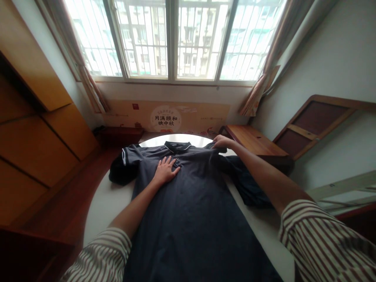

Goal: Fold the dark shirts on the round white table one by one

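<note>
The dark polo shirt (188,203) lay front up on the white bed (101,219), its collar (178,146) toward 12 o'clock. The person's left hand (166,170) was spread flat, pressing the chest beside the buttons, while the right hand (220,142) pinched the shoulder edge at 1 o'clock. The folded sleeve (123,170) sat bunched at 9 o'clock, and the loose sleeve (249,188) lay out at 3 o'clock.
</note>
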Available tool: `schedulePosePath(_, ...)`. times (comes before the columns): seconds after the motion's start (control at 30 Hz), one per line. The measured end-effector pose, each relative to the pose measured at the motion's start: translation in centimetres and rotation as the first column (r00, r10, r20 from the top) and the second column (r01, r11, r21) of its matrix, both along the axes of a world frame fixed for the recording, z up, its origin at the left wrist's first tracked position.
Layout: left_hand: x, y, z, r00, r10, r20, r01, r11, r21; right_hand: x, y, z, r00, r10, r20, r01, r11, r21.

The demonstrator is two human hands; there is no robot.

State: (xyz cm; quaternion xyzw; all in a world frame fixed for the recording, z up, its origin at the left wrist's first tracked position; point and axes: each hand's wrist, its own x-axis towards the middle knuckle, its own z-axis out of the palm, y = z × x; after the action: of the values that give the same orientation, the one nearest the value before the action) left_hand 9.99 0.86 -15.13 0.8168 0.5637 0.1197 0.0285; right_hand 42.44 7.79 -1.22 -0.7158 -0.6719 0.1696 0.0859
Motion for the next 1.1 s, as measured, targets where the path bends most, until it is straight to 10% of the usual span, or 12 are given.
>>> schedulePosePath(0.3, 0.1, -0.2, 0.4, 1.0, 0.002, -0.002, -0.002, 1.0, -0.013, 1.0, 1.4, -0.2, 0.983, -0.052, 0.174, 0.054, 0.998, -0.008)
schedulePosePath(0.77, 0.1, -0.2, 0.2, 1.0, 0.011, -0.021, -0.011, 1.0, 0.025, -7.4, 5.6, -6.4, 0.992, 0.113, 0.055, -0.113, 0.994, -0.001)
schedulePosePath(1.1, 0.3, -0.4, 0.5, 1.0, 0.015, -0.015, -0.014, 1.0, 0.022, -9.4, 5.5, -6.8, 0.98, 0.076, 0.182, -0.106, 0.981, 0.162)
